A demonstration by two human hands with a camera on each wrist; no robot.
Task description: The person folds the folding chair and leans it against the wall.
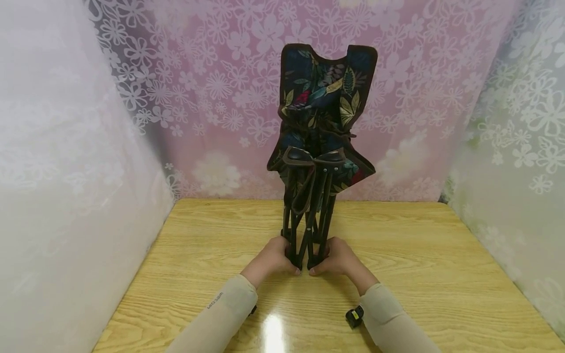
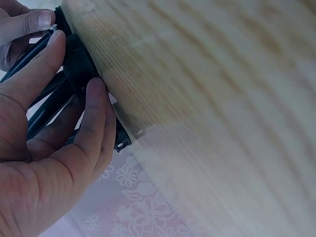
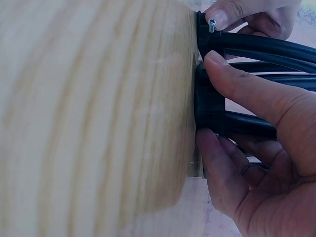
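- On the table (image 1: 397, 255), near its middle, one folded chair (image 1: 320, 147) is stood upright, its black legs gathered together.
- Its dark leaf-print fabric is bunched above the legs.
- The leg ends are gripped by the left hand (image 1: 275, 257) and right hand (image 1: 337, 259), fingers curled round them.

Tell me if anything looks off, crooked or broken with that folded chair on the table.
Nothing stands out. The folded chair stands upright on its feet on the wooden table, its leaf-print fabric bunched loosely above the black legs. The left hand and right hand grip the legs near the feet. No damage shows.
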